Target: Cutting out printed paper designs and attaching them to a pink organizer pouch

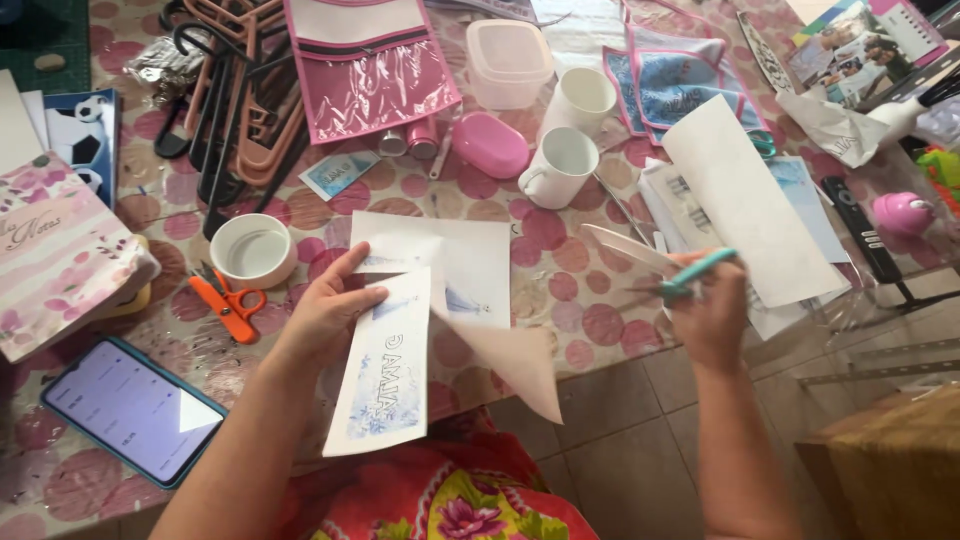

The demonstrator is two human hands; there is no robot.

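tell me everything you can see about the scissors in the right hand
The scissors have teal handles, which look like plastic, and long pale blades. The right hand grips the handles, fingers curled round them, so most of the handles are hidden. The blades point left and slightly up, away from the hand, held in the air above the edge of the table with its pink-dotted cover. The blades look slightly parted, though blur makes that uncertain. They touch no paper.
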